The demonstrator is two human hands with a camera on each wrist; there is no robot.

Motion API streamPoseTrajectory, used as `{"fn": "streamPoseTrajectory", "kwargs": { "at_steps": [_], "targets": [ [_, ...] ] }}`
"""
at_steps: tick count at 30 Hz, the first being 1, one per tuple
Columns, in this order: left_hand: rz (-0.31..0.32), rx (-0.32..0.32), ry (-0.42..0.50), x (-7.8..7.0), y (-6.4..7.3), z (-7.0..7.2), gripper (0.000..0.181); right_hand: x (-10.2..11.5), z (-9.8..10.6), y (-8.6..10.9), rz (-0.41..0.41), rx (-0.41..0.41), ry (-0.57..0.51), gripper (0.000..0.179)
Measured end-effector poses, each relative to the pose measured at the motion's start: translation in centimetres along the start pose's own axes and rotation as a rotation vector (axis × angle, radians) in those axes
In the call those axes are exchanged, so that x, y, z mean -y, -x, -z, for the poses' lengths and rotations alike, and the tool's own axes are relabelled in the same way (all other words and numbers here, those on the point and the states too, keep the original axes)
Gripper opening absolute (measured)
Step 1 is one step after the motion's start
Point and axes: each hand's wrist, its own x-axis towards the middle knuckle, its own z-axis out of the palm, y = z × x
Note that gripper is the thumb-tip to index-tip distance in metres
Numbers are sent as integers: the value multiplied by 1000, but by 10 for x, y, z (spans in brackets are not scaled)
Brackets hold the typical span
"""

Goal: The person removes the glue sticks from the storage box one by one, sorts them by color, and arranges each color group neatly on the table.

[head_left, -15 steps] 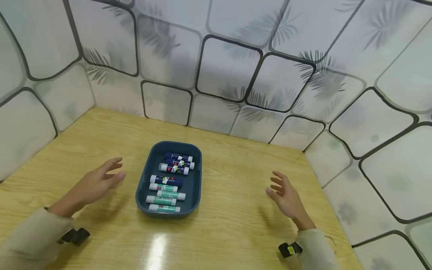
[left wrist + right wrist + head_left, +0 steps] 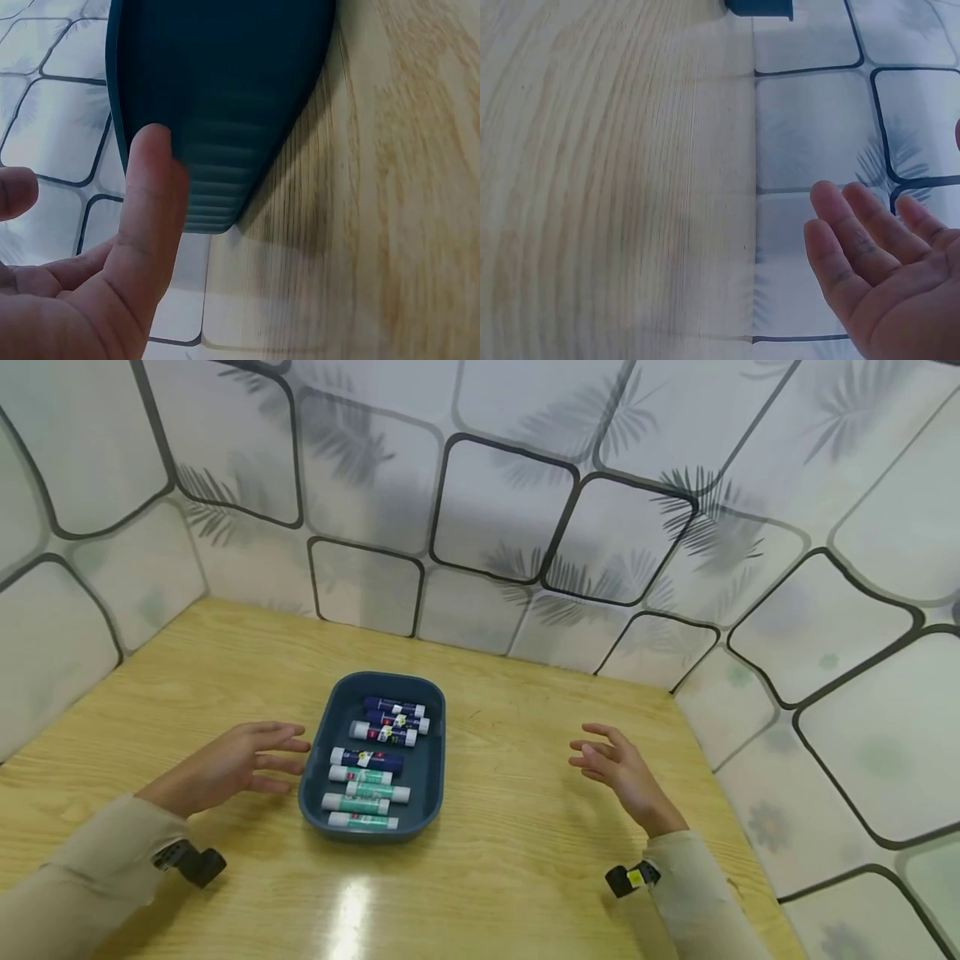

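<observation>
A dark blue plastic tray (image 2: 426, 802) stands left of centre on the wooden table. Inside it lie several glue sticks, dark blue ones such as this glue stick (image 2: 375, 760) toward the back and green-and-white ones such as this glue stick (image 2: 357, 804) toward the front. My left hand (image 2: 238, 764) is just beside the tray's left side, fingers spread and holding nothing; in the left wrist view the tray's ribbed wall (image 2: 225, 161) is close behind a fingertip. Well right of the tray, my right hand (image 2: 625, 777) hovers over the table with loosely bent fingers and nothing in them.
The light wooden table (image 2: 510, 860) is bounded at the back and sides by pale walls (image 2: 495, 510) patterned with dark rounded outlines and leaves. A small black camera (image 2: 191, 862) is strapped to the left wrist, and another camera (image 2: 632, 878) to the right wrist.
My left hand has moved right, up to the tray's left side, its fingers more spread. The right hand has shifted slightly left. The tray and glue sticks look unmoved.
</observation>
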Motion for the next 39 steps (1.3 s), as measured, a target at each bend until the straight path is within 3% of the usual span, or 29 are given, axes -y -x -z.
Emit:
{"fn": "streamPoseTrajectory", "kwargs": {
  "at_steps": [8,27,39],
  "targets": [
    [32,-9,22,-2,-9,-3,59,4,-6,-16,-5,20,11,57],
    [27,-37,136,-7,-19,-8,53,27,-22,-54,-1,120,-16,56],
    [35,-27,108,-8,-26,-6,52,45,-40,-77,10,183,-12,52]
  ]
}}
